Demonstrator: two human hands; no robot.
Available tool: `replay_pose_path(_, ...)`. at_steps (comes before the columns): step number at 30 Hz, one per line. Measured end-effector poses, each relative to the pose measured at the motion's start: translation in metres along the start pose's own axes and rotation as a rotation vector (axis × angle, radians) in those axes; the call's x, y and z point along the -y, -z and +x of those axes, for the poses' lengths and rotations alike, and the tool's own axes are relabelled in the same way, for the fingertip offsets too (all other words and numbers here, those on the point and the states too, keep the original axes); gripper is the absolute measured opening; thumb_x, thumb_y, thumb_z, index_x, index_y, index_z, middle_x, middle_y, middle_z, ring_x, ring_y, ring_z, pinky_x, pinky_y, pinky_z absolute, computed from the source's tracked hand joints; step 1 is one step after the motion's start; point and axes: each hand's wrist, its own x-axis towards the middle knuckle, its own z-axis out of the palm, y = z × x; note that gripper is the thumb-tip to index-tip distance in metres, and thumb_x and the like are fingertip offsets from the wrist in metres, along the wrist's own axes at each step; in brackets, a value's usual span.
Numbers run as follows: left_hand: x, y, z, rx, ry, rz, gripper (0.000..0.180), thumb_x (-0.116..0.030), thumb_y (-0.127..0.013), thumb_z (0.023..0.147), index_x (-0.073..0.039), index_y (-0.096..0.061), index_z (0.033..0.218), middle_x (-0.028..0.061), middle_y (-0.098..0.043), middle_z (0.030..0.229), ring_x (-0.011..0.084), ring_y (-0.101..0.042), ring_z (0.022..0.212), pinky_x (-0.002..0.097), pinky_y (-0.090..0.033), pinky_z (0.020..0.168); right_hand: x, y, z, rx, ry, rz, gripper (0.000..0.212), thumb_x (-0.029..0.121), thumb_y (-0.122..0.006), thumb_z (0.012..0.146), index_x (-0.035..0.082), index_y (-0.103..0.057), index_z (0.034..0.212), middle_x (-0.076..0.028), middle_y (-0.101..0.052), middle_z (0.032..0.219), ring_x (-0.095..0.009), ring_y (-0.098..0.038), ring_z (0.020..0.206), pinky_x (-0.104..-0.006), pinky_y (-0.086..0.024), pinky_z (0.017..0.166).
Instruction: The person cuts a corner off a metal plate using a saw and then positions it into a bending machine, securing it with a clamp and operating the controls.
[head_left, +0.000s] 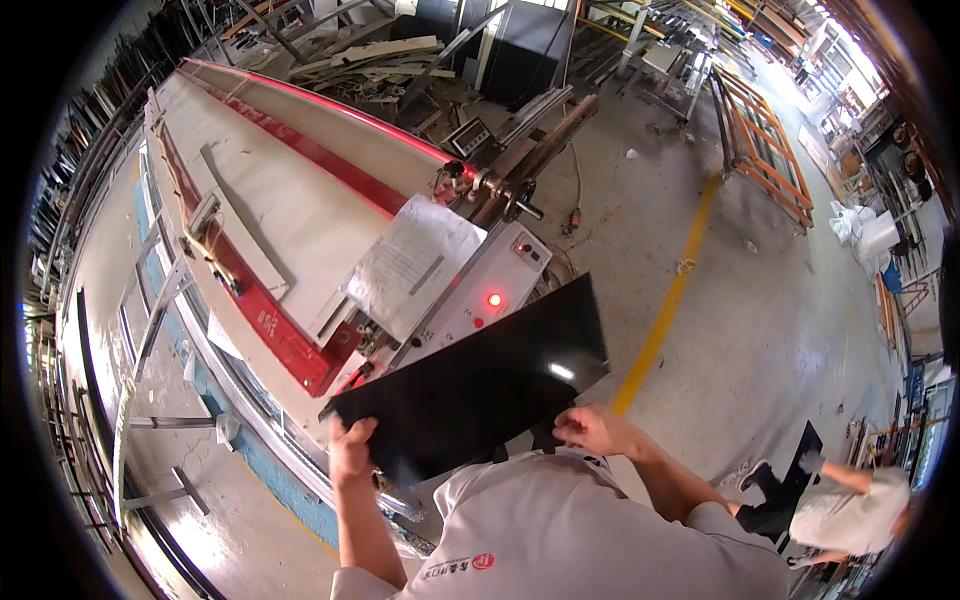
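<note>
A long, glossy black panel [470, 390] is tilted in front of me, with a bright light reflected near its right end. My left hand [352, 448] is closed around its lower left corner, thumb on the face towards me. At the lower edge towards the right, my right hand [592, 430] has its fingers curled in against the panel; its fingertips are partly hidden. Just beyond the panel is a white control box [510, 275] with a glowing red light. A silvery sheet of paper or film [415, 262] lies beside that box on the end of a long machine.
The long red-and-beige machine bed [330, 160] stretches away to the far left. Metal profiles [180, 420] lie along its left side. An orange frame rack [765, 145] stands at the far right, beyond a yellow floor line [672, 300]. Another person [850, 510] is at the lower right.
</note>
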Motion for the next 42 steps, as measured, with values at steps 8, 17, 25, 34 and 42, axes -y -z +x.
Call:
replay_pose_path(8, -0.016, -0.022, -0.028, -0.422, -0.191, 0.151, 0.046, 0.006, -0.074, 0.062, 0.0, -0.058, 0.105, 0.0063, -0.065, 0.089, 0.0188, -0.063, 0.079, 0.0326, -0.053, 0.074, 0.057, 0.195, 0.139, 0.193, 0.416, 0.095, 0.017, 0.014, -0.061, 0.097, -0.001, -0.062, 0.102, -0.007, -0.068, 0.08, -0.012, -0.067, 0.072, -0.0297, -0.053, 0.064)
replay_pose_path(17, -0.012, -0.181, -0.059, -0.862, 0.013, 0.438, 0.046, 0.002, -0.082, 0.061, 0.001, -0.06, 0.101, 0.0065, -0.066, 0.089, 0.0175, -0.062, 0.078, 0.0322, -0.054, 0.074, 0.105, 0.245, 0.368, -0.086, 0.657, -0.559, 0.034, 0.031, -0.056, 0.097, -0.001, -0.06, 0.108, -0.015, -0.069, 0.082, -0.031, -0.07, 0.075, -0.0428, -0.056, 0.067)
replay_pose_path(25, -0.026, -0.239, -0.053, -0.921, 0.045, 0.532, 0.04, -0.001, -0.082, 0.063, -0.003, -0.058, 0.095, 0.0045, -0.065, 0.087, 0.0137, -0.06, 0.075, 0.0277, -0.051, 0.067, 0.124, 0.215, 0.476, -0.038, 0.558, -0.918, 0.045, 0.047, -0.046, 0.1, 0.011, -0.072, 0.095, -0.002, -0.072, 0.083, -0.019, -0.071, 0.075, -0.0361, -0.053, 0.055)
replay_pose_path(34, -0.024, -0.226, -0.036, -0.835, 0.004, 0.642, 0.045, -0.005, -0.084, 0.068, -0.003, -0.052, 0.1, 0.0022, -0.058, 0.082, 0.0098, -0.053, 0.068, 0.0248, -0.047, 0.062, 0.141, 0.221, 0.466, -0.039, 0.442, -0.991, 0.048, 0.046, -0.041, 0.101, 0.018, -0.075, 0.082, -0.001, -0.071, 0.073, -0.018, -0.07, 0.071, -0.0372, -0.05, 0.051)
replay_pose_path(42, -0.031, -0.208, -0.032, -0.787, 0.027, 0.694, 0.045, -0.004, -0.082, 0.069, -0.001, -0.05, 0.101, 0.0026, -0.057, 0.083, 0.011, -0.054, 0.071, 0.0261, -0.047, 0.064, 0.127, 0.207, 0.48, -0.098, 0.494, -0.989, 0.033, 0.027, -0.047, 0.095, 0.02, -0.075, 0.081, -0.001, -0.074, 0.08, -0.017, -0.071, 0.077, -0.0348, -0.051, 0.06)
